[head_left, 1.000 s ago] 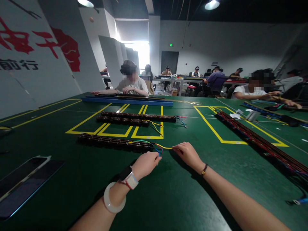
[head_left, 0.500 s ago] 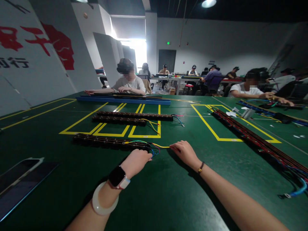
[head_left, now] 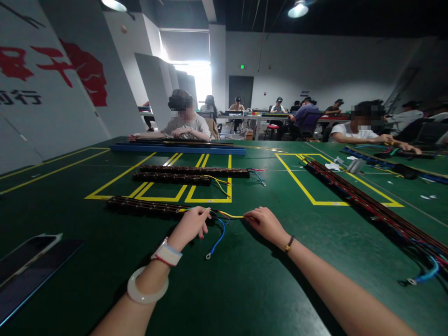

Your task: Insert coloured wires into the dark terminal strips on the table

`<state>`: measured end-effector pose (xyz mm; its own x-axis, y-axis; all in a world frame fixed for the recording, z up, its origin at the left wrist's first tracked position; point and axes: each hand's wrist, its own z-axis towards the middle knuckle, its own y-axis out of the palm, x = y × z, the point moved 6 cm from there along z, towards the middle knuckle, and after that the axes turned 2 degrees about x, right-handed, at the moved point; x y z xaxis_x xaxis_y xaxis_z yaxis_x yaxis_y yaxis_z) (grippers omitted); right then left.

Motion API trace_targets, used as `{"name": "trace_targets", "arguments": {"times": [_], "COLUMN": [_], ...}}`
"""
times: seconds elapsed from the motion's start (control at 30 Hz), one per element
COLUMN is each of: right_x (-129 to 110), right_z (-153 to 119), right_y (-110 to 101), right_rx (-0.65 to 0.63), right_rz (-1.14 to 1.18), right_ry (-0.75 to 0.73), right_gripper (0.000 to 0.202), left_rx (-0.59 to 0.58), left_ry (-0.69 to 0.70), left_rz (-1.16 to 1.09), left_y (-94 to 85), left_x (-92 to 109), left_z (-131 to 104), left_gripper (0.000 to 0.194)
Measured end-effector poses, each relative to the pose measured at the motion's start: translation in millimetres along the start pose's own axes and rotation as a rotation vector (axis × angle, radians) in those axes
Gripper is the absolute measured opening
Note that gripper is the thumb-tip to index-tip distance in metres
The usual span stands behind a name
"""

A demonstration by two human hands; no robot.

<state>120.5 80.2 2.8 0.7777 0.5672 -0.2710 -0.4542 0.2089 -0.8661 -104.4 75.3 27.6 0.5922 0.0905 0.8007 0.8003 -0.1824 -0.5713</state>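
A dark harness bundle [head_left: 147,206] lies across the green table just in front of me, with wires coming out at its right end. My left hand [head_left: 192,224] is over that end, thumb and index finger pinched together at the wires; what they hold is too small to make out. The yellow wire [head_left: 231,215] runs right to my right hand [head_left: 263,222], whose closed fingertips grip its end. A blue wire [head_left: 220,241] with a ring terminal lies on the table between my hands, touched by neither.
Two shorter bundles [head_left: 196,170] lie beyond, inside yellow tape lines. A long bundle [head_left: 378,205] stretches along the right side. Dark panels [head_left: 42,261] are at the left. A person [head_left: 187,123] sits across behind a blue tray [head_left: 175,149]; another [head_left: 360,133] works at the right.
My left hand has moved up and left off the blue wire, which now lies extended toward me, and turned at the wrist. My right hand still holds the yellow wire.
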Motion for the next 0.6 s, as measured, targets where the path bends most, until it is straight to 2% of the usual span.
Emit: {"name": "trace_targets", "arguments": {"times": [0.13,0.23,0.33,0.47,0.6], "right_x": [-1,-2,-3,-2,-3], "right_z": [0,0,0,-1,-1], "right_y": [0,-1,-1,0,1], "right_rx": [0.001,-0.003,-0.01,-0.009,-0.006], "right_rz": [0.012,0.02,0.03,0.036,0.035], "right_ry": [-0.013,-0.018,-0.016,-0.02,-0.04], "right_gripper": [0.019,0.02,0.021,0.02,0.018], "left_rx": [0.026,-0.045,-0.074,0.008,0.16], "left_ry": [-0.076,-0.194,-0.26,-0.182,0.035], "left_rz": [-0.277,-0.479,-0.569,-0.629,-0.534], "left_y": [-3.9,-0.2,1.8,-0.7,-4.1], "left_x": [-1,-6,-14,-18,-10], "left_z": [-1,-2,0,8,13], "left_gripper": [0.035,0.033,0.031,0.025,0.026]}}
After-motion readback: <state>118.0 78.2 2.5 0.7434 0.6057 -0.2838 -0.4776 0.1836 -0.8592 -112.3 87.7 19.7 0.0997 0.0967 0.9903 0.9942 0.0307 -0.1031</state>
